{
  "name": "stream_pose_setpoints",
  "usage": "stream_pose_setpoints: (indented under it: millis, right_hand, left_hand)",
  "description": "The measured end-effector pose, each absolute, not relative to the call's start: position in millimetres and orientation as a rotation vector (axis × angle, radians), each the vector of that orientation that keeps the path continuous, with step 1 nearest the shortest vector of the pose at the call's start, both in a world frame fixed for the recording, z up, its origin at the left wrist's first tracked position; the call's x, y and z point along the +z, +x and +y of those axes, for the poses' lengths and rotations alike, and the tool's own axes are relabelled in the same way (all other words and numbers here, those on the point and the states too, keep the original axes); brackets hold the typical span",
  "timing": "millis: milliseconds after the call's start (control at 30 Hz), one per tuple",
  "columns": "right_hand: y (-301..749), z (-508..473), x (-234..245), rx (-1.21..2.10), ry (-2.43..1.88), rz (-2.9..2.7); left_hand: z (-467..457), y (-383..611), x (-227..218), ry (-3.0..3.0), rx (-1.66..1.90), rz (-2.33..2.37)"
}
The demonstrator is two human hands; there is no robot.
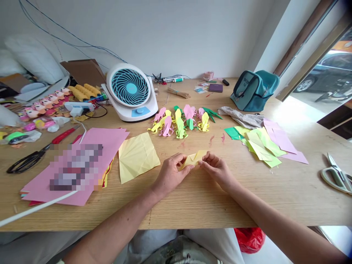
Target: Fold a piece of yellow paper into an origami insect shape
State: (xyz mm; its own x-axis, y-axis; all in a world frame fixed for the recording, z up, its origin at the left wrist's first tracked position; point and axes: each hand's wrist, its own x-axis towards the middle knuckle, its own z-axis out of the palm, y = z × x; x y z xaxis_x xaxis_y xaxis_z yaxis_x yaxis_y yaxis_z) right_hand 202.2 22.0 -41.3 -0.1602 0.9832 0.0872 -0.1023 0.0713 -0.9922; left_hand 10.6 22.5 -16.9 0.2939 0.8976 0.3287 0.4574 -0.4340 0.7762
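Observation:
A small folded piece of yellow paper (193, 158) is held between my two hands, just above the table near its front. My left hand (173, 168) pinches its left end between thumb and fingers. At the right end, the thumb and fingertips of my right hand (216, 167) close on it. To the left lies a creased yellow paper square (139, 157), opened flat. Behind my hands stands a group of folded paper figures (178, 121) in pink, yellow and green. Loose green and yellow sheets (260, 143) are piled to the right.
A white fan (131, 91) stands at the back left. Pink sheets (107, 143) and black-handled scissors (33, 157) lie left; pale-handled scissors (335, 176) lie far right. A teal bag (254, 91) and grey cloth (242, 116) sit back right. A white cable (41, 207) crosses the left front.

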Motion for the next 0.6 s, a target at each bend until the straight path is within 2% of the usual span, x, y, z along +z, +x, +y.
stream_pose_setpoints:
  millis: [133, 267, 600]
  right_hand:
    - [201, 19, -47, 1.276, -1.009, -1.388]
    - [202, 14, -44, 1.069, -1.11, -1.606]
    - [216, 13, -32, 0.519, -1.152, -2.027]
  left_hand:
    - [22, 12, -17, 1.962, 1.074, 1.16]
    - [20, 12, -16, 2.002, 1.066, 1.145]
    - [19, 2, -12, 2.653, 1.104, 1.162]
